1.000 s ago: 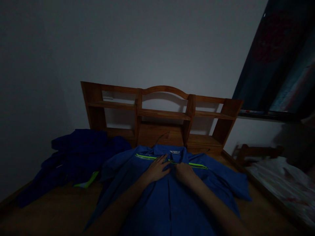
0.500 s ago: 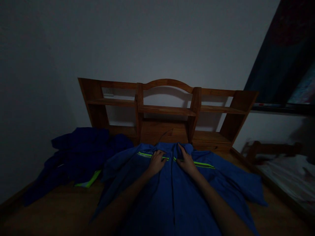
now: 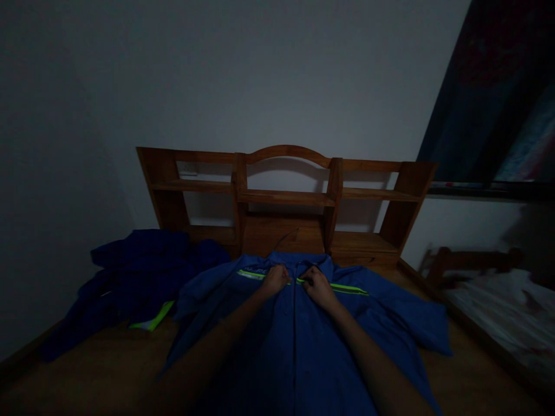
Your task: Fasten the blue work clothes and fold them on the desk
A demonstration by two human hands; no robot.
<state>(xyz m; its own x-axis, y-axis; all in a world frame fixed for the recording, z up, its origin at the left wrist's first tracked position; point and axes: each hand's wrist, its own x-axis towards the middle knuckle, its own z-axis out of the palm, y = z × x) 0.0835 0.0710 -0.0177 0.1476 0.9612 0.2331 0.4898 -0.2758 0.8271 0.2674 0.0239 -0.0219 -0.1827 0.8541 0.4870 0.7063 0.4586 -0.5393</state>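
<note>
Since the preceding frame, the right hand (image 3: 321, 288) has lowered from the collar (image 3: 299, 257), its fingers now curled. Nearest, the blue shirt (image 3: 303, 341) lies front-up on the wooden surface (image 3: 104, 370). Both the left hand (image 3: 276, 279) and right are bent against its upper front, flanking the opening; whether either grips cloth cannot be told. Uneven pulling could misalign the front edges; dim light could conceal this. Beyond: wooden shelving (image 3: 286, 198).
</note>
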